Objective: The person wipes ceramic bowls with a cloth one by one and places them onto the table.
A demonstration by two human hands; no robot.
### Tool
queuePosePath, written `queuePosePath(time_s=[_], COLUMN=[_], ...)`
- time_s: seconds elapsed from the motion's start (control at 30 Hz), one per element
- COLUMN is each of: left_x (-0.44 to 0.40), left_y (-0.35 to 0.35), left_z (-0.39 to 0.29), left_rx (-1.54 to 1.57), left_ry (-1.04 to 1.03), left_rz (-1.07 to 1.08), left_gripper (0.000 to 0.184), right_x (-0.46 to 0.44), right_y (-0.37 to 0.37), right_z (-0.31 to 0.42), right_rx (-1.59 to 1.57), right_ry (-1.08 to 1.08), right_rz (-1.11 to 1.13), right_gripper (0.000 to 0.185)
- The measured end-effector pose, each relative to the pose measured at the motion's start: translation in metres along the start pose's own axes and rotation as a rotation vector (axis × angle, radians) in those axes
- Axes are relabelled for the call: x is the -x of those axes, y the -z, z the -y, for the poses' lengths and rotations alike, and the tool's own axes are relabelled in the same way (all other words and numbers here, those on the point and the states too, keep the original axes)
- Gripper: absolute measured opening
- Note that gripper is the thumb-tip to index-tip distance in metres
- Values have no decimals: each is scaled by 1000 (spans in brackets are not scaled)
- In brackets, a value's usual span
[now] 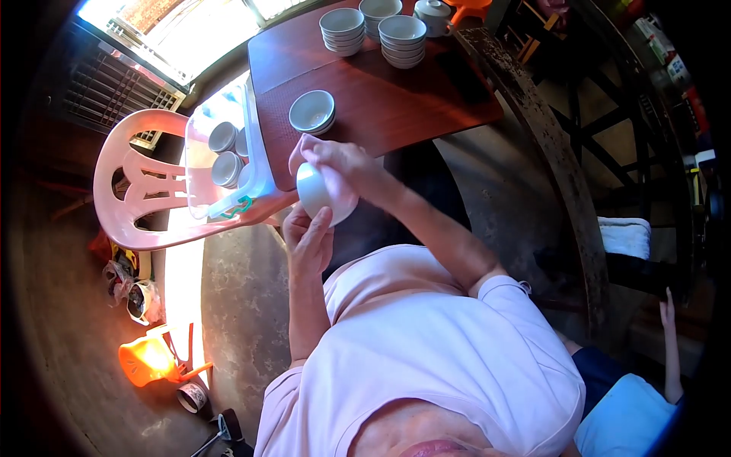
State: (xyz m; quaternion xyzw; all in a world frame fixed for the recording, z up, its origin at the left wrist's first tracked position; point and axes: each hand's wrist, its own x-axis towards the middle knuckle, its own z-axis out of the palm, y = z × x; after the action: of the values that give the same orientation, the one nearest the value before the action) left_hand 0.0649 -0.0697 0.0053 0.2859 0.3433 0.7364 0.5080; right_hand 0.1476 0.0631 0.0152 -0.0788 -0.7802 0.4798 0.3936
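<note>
My left hand [308,234] grips a white bowl [311,190] by its lower edge, and the bowl is tilted on its side. A pale pink cloth [303,149] is pinched in my right hand [346,165], which presses against the bowl's upper side; part of the cloth hangs beside the bowl. Just beyond my hands, a small stack of white bowls [312,112] stands on the red-brown table [365,99]. Further back are taller bowl stacks [341,32] and a lidded white pot [433,17].
Left of the table, a clear plastic bin [263,164] with several bowls rests on a pink plastic chair [122,190]. An orange stool [148,359] stands on the floor at lower left. A wooden bench [556,175] runs along the right. Another person's arm [670,350] shows at lower right.
</note>
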Motion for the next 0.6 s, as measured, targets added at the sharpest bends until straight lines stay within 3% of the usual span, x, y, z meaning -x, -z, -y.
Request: queuePosePath(time_s=[0.03, 0.07, 0.1, 0.13, 0.2, 0.23, 0.27, 0.3, 0.33, 0.37, 0.43, 0.47, 0.5, 0.53, 0.6], left_x=[0, 2, 8, 16, 16, 10, 10, 10, 9, 7, 4, 4, 5, 5, 1], left_y=[5, 11, 31, 22, 28, 32, 20, 7, 0, 7, 5, 3, 6, 3, -8], left_z=[-2, -4, 11, 18, 25, 7, 2, -3, -5, 1, 13, 17, 20, 19, 13], left_rx=[16, 30, 34, -11, -91, -143, -161, -181, -202, -161, -298, -363, -686, -653, -586], left_ry=[7, 17, -119, -89, -246, -19, 10, 36, 60, 36, -53, -92, -171, -139, -87], left_rz=[27, 51, 170, -141, 61, 253, 214, 175, 134, 159, 126, 105, 123, 107, 78], left_gripper=[25, 24, 24, 23, 14, 11, 13, 14, 16, 22, 20, 19, 19, 19, 17], right_x=[7, 11, 19, 22, 14, 10, 3, -2, -2, 0, 12, 21, 26, 29, 25], right_y=[-9, -12, -18, -19, -6, 2, 10, 19, 21, 17, 1, -4, -4, -5, -7], right_z=[6, 18, 37, 54, 46, 37, 34, 37, 13, 6, -10, -4, -7, -8, -9], right_rx=[163, 447, 526, 608, 559, 409, 257, -181, -342, -534, -1253, -1396, -1392, -1391, -988], right_ry=[232, 308, 320, 338, 329, 193, 62, -308, -200, -84, -217, -493, -494, -494, -153], right_rz=[-150, -153, -117, -84, 9, 74, 136, 159, 222, 124, -37, -320, -300, -281, -198], right_gripper=[17, 19, 19, 19, 18, 18, 18, 25, 32, 34, 35, 33, 33, 34, 32])
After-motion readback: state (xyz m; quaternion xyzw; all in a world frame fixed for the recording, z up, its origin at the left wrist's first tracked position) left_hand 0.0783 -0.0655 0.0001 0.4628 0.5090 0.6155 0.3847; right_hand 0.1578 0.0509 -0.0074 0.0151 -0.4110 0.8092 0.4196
